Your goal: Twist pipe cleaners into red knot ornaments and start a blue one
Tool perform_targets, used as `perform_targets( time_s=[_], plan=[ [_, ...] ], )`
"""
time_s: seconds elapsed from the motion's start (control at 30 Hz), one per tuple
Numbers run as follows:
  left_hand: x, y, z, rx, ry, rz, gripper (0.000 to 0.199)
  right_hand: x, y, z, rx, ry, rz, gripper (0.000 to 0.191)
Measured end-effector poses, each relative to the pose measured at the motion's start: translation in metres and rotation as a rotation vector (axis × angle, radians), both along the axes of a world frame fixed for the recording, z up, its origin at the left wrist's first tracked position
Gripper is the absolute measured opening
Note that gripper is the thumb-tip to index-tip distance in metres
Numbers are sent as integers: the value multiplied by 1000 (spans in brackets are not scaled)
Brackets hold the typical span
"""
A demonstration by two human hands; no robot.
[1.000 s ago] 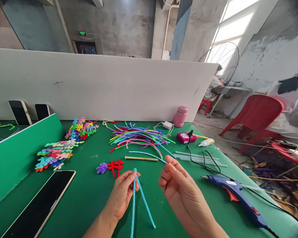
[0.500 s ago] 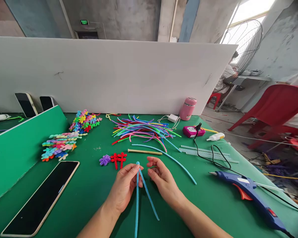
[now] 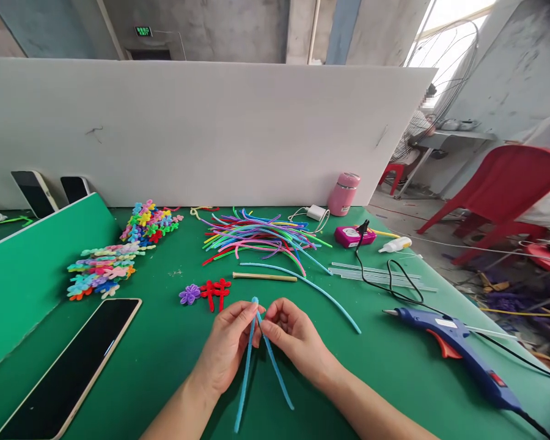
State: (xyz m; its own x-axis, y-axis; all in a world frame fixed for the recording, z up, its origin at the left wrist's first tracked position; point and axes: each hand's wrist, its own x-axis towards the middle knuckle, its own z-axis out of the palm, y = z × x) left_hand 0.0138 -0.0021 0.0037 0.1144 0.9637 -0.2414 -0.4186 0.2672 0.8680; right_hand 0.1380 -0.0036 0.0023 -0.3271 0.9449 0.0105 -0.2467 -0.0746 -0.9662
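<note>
A light blue pipe cleaner (image 3: 244, 391) is bent at its top, its two legs hanging down and spread apart. My left hand (image 3: 229, 345) pinches it just below the bend. Beside it, my right hand (image 3: 297, 342) has its thumb and forefinger closed at the upper part of the right leg. Beyond the hands lie a purple flower (image 3: 190, 294) and red flower shapes (image 3: 216, 294). Another blue pipe cleaner (image 3: 332, 298) curves over the table past a thin tan stick (image 3: 264, 277).
A pile of coloured pipe cleaners (image 3: 261, 235) lies at the back. Finished flowers (image 3: 103, 269) and a large phone (image 3: 68, 373) are at left. At right are a blue glue gun (image 3: 458, 342), its black cable, clear glue sticks (image 3: 380, 276) and a pink bottle (image 3: 343, 194).
My right hand has moved left and closed at the pipe cleaner's right leg. The left leg's lower end has swung left. The whole view has shifted slightly.
</note>
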Motion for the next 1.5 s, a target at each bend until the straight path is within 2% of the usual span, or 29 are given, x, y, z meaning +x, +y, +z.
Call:
perform_targets(
  time_s=[0.33,0.6,0.73,0.93,1.27,1.5],
  plan=[
    [-1,0,2,5,0,-55,18,-1,-1,-5,-49,136,48,30],
    [1,-1,1,-19,51,-41,14,-3,-2,-6,-50,123,51,42],
    [1,-1,2,-32,17,-44,14,-2,-1,0,-121,115,57,41],
    [2,0,3,-7,31,-56,16,1,-1,2,-207,118,-31,39],
    [2,-5,-4,94,258,-13,25,-1,0,2,-99,118,-202,39],
    [5,-8,-2,82,225,-21,25,-3,0,-4,5,96,-232,34]
  ],
)
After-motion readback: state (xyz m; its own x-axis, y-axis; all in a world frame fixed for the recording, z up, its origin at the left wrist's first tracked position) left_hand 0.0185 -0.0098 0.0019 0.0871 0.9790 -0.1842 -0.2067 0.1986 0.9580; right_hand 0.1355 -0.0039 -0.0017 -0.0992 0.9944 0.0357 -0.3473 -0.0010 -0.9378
